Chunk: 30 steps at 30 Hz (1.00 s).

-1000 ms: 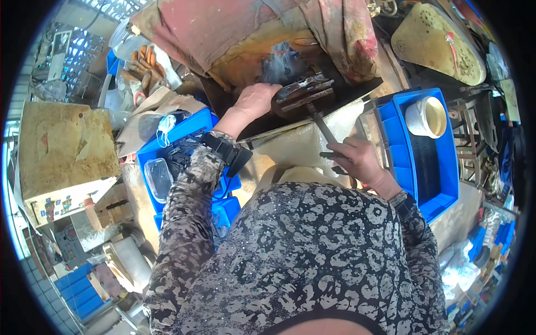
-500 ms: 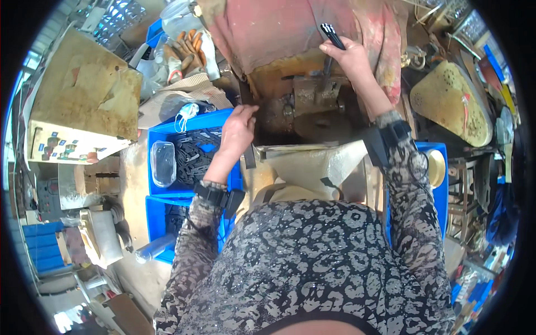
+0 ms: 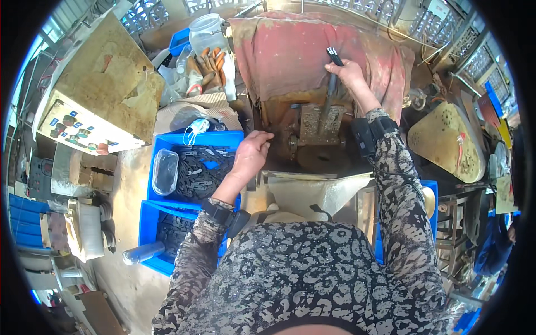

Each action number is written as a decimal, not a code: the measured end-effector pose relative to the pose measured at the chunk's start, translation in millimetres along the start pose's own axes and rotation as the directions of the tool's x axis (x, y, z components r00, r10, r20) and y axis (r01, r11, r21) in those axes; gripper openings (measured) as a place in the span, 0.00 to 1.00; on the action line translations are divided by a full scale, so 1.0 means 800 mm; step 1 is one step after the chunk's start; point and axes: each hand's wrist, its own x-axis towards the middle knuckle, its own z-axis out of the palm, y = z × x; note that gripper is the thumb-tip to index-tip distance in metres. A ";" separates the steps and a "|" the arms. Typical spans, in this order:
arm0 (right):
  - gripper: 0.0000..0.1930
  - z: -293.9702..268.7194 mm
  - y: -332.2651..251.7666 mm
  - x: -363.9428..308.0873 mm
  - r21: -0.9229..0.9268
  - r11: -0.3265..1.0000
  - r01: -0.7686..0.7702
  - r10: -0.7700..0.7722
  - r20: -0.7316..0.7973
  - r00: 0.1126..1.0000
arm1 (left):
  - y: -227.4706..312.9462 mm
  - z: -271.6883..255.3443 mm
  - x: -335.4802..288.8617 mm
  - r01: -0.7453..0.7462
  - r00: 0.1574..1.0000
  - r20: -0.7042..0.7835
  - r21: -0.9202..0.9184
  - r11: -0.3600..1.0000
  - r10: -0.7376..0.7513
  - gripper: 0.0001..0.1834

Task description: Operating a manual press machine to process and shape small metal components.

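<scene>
So the right hand (image 3: 350, 74) is up at the far side of the machine, pinching a little bunch of dark strips (image 3: 334, 54) between thumb and fingers. Their shiny ends poke out past the fingertips, up and to the left, probably so the strips stay together and the ends are clear of the palm. The lever (image 3: 332, 89) slopes up from the block (image 3: 310, 124) to just under that same hand. Can't tell if the fingers are round it too, since the hand covers its top.

The left hand (image 3: 250, 158) hangs at the machine's near left corner, fingers loosely drawn together and pointing right, into the opening. I can't see anything in it, but the inside of the fingers is hidden.

The red cloth (image 3: 296, 56) hangs over the top of the machine, my guess is to catch splash. Two blue bins sit to the left, the upper bin (image 3: 190, 139) and the lower bin (image 3: 148, 229), both with dark bits (image 3: 195, 176) in them, handy for the left hand I'd say. A clear tub (image 3: 166, 172) sits in the upper one.

Pose-wise, the right arm reaches well forward, wrist bent inward a bit. The left elbow is bent, forearm angled up and to the right.
</scene>
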 end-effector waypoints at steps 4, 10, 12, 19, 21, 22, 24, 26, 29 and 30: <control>0.12 0.001 -0.009 0.000 -0.029 1.000 0.003 -0.004 -0.019 1.000 | 0.012 0.012 0.015 -0.055 0.998 0.010 -0.069 0.996 0.056 0.13; 0.19 0.004 -0.025 -0.083 -0.243 0.946 0.213 -0.250 -0.137 0.958 | 0.030 0.019 0.042 0.107 0.994 0.068 -0.333 0.937 -0.089 0.11; 0.10 0.007 -0.027 -0.136 0.120 0.989 0.085 -0.089 0.030 0.996 | 0.037 0.023 0.050 0.239 0.971 0.133 -0.490 0.838 -0.199 0.12; 0.06 0.016 -0.016 -0.257 0.200 0.951 -0.236 0.142 0.395 0.908 | 0.056 0.048 0.069 0.316 0.946 0.180 -0.693 0.648 -0.269 0.14; 0.06 0.017 -0.009 -0.271 0.153 0.965 -0.212 0.134 0.406 0.904 | 0.056 0.049 0.074 0.141 0.988 0.131 -0.625 0.768 -0.075 0.13; 0.05 0.016 -0.005 -0.275 0.116 0.975 -0.187 0.125 0.409 0.904 | 0.057 0.049 0.077 0.037 0.989 0.139 -0.550 0.834 0.048 0.12; 0.06 0.013 0.000 -0.281 0.068 0.984 -0.164 0.121 0.415 0.902 | 0.057 0.047 0.084 -0.126 0.951 0.224 -0.356 0.926 0.215 0.11; 0.08 0.011 0.003 -0.284 0.046 0.985 -0.169 0.134 0.420 0.898 | 0.060 0.045 0.086 -0.199 0.914 0.290 -0.292 0.936 0.285 0.08; 0.08 0.010 0.006 -0.288 0.056 0.989 -0.137 0.102 0.413 0.905 | 0.064 0.042 0.090 -0.198 0.877 0.366 -0.315 0.928 0.312 0.07; 0.08 0.010 0.007 -0.289 0.035 0.986 -0.161 0.133 0.414 0.901 | 0.065 0.040 0.091 -0.188 0.871 0.379 -0.330 0.925 0.313 0.06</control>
